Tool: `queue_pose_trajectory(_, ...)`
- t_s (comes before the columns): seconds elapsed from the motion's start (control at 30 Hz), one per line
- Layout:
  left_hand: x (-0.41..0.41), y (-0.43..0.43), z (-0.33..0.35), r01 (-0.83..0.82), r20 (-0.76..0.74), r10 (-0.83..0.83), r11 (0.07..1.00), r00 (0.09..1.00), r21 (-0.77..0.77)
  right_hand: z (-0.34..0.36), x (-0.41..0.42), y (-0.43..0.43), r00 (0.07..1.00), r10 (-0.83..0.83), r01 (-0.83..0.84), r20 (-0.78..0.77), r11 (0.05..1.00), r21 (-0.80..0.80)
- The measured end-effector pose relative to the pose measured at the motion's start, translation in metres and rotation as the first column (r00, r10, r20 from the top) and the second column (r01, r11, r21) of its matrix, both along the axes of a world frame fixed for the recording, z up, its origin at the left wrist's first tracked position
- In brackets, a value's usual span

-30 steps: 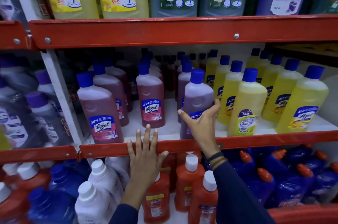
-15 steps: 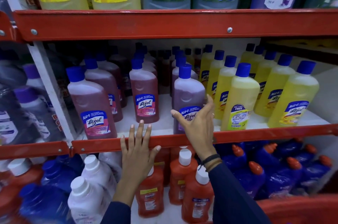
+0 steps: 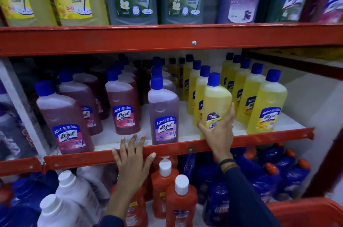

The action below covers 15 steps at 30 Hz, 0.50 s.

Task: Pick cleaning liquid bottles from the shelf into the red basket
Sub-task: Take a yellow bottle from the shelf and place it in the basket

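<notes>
On the middle tier of a red-painted metal shelf (image 3: 259,138), the person's right hand (image 3: 220,135) wraps around the lower body of a translucent yellow plastic bottle with a blue screw cap (image 3: 216,104). The thumb presses its left side and the fingers curl round its right, over a label reading "FREE". This bottle stands at the front edge of the shelf, at the head of a row of matching yellow bottles.

Just to its left stands a flat-shouldered purple bottle with a glossy Lizol label (image 3: 164,113), upright and untouched. Further left are rows of pinkish-red bottles (image 3: 64,119) of the same shape, all with blue caps.

The left hand (image 3: 132,160) lies flat and open against the red front lip of the shelf, fingers spread, gripping nothing. Both arms wear dark blue sleeves; the right wrist carries dark bands.

The tier below holds orange bottles with white caps (image 3: 181,200), white bottles and dark blue bottles with orange caps. The tier above carries large yellow, grey-green and purple cleaner bottles. The smooth curved rim of the red plastic basket (image 3: 304,210) shows at the lower right corner, below the right arm.
</notes>
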<state>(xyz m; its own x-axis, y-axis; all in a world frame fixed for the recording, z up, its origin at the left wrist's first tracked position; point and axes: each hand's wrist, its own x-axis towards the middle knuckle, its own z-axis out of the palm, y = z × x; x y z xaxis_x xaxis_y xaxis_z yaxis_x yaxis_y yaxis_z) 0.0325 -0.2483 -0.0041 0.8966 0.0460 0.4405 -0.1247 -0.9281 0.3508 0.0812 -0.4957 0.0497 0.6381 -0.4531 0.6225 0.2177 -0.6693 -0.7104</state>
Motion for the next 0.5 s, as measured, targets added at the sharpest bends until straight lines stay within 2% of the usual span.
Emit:
queue_pose_trajectory(0.2,0.002,0.005,-0.005,0.002,0.012,-0.002,0.999,1.000,0.034,0.021,-0.006,0.004,0.982,-0.079,0.077,0.173,0.997,0.020)
queue_pose_trajectory(0.4,0.003,0.001,-0.004,-0.021,0.019,0.020,0.999,1.000,0.031,0.041,-0.042,0.005,0.906,-0.277,0.348,0.320,0.918,-0.193)
queue_pose_trajectory(0.5,0.001,-0.001,-0.002,-0.027,0.025,0.026,0.999,0.999,0.035,0.031,-0.059,0.007,0.883,-0.306,0.409,0.355,0.873,-0.266)
